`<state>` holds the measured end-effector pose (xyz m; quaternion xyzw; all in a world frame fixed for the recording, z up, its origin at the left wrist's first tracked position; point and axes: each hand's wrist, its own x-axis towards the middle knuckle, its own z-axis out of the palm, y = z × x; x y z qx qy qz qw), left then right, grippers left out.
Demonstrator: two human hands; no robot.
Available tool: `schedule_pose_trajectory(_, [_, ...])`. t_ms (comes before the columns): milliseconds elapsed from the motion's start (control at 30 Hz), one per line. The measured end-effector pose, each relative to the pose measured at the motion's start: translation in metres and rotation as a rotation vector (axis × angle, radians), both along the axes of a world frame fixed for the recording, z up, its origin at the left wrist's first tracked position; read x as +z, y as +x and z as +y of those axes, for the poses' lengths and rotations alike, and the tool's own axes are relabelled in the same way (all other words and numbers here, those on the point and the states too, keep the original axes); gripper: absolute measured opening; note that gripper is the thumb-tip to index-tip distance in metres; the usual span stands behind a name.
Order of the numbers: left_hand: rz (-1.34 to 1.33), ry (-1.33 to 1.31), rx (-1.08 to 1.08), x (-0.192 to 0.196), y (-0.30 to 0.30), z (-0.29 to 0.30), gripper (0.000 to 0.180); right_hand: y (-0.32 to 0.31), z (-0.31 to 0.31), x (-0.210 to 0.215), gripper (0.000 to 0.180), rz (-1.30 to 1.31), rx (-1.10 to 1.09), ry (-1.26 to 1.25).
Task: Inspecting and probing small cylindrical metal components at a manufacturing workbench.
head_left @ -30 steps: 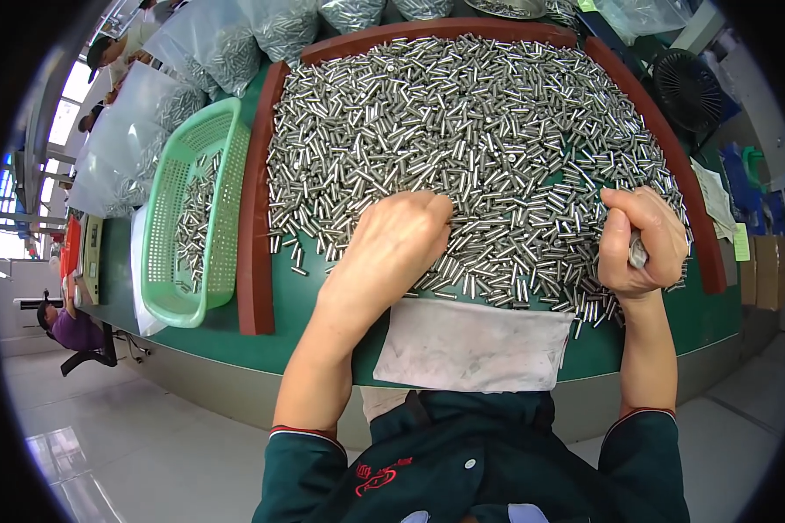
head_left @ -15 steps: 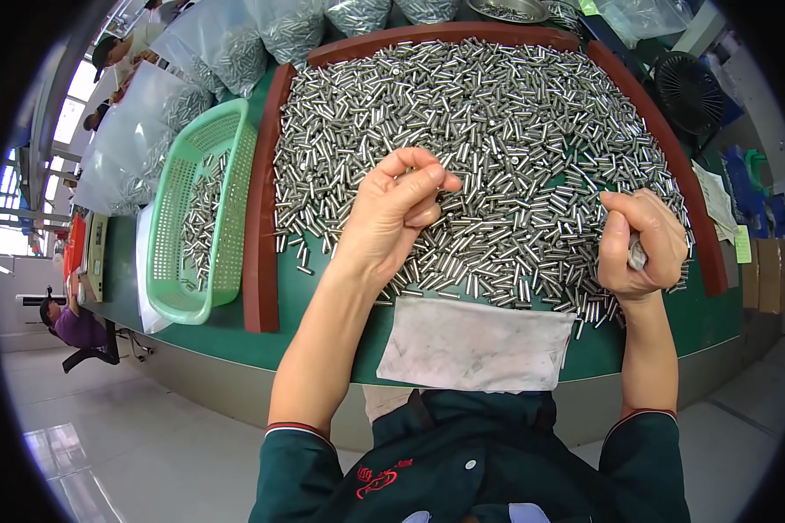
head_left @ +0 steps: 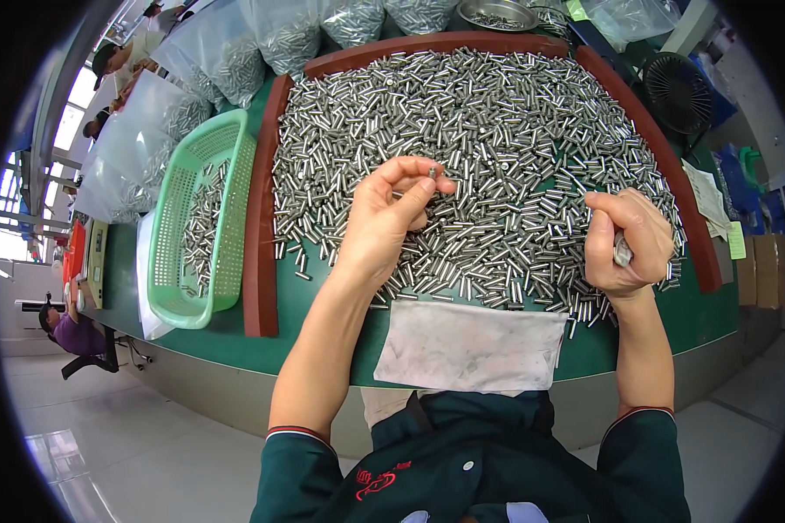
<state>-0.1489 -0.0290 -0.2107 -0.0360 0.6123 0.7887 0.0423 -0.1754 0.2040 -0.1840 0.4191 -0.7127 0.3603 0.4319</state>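
My left hand [head_left: 377,218] is over the left middle of a wide heap of short metal pins [head_left: 480,122]. Its thumb and fingers pinch one small pin [head_left: 433,173], held nearly upright. To the right, my right hand [head_left: 632,244] is closed above the heap's near right part. A shiny greyish thing [head_left: 622,251] peeks out of that fist, mostly covered by the fingers; I cannot make out what it is. Below both hands, a smudged white cloth [head_left: 471,347] lies at the front edge of the green table [head_left: 323,327].
Dark red bars [head_left: 263,218] border the heap on three sides. Left of it stands a green plastic basket [head_left: 232,261] with pins inside. Clear bags [head_left: 288,44] of pins, a metal bowl [head_left: 499,16] and a black fan [head_left: 677,91] are farther back. Another person [head_left: 74,331] sits far left.
My left fingers have turned slightly, so the pin between them now shows. My right fist has shifted a little to the left. The whole view has tilted slightly.
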Motion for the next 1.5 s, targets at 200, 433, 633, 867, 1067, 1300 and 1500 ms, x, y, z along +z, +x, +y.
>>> schedule_pose_trajectory(200, [-0.021, 0.205, -0.056, 0.001, -0.002, -0.001, 0.017, 0.001, 0.001, 0.0, 0.021, 0.004, -0.008, 0.003])
schedule_pose_trajectory(433, [0.103, -0.522, 0.0, 0.019, 0.004, -0.006, 0.014, -0.001, 0.0, -0.003, 0.019, -0.002, -0.001, -0.005])
schedule_pose_trajectory(633, [0.456, -1.144, -0.15, 0.011, 0.01, -0.003, 0.012, -0.001, -0.001, -0.003, 0.018, -0.011, -0.003, -0.009])
schedule_pose_trajectory(867, [0.465, -1.11, -0.16, 0.01, 0.01, 0.001, 0.007, -0.001, -0.001, -0.004, 0.018, -0.01, -0.013, -0.01])
schedule_pose_trajectory(1067, [-0.112, 0.207, -0.155, 0.012, 0.005, -0.006, 0.005, -0.001, 0.001, -0.004, 0.019, -0.014, -0.009, -0.012])
schedule_pose_trajectory(1300, [-0.134, 0.317, -0.187, 0.003, 0.001, -0.006, 0.017, -0.001, 0.002, 0.0, 0.019, -0.012, -0.013, -0.008])
schedule_pose_trajectory(1500, [-0.163, 0.341, -0.191, 0.004, 0.001, -0.006, 0.019, -0.001, 0.002, -0.002, 0.019, -0.002, -0.011, -0.011])
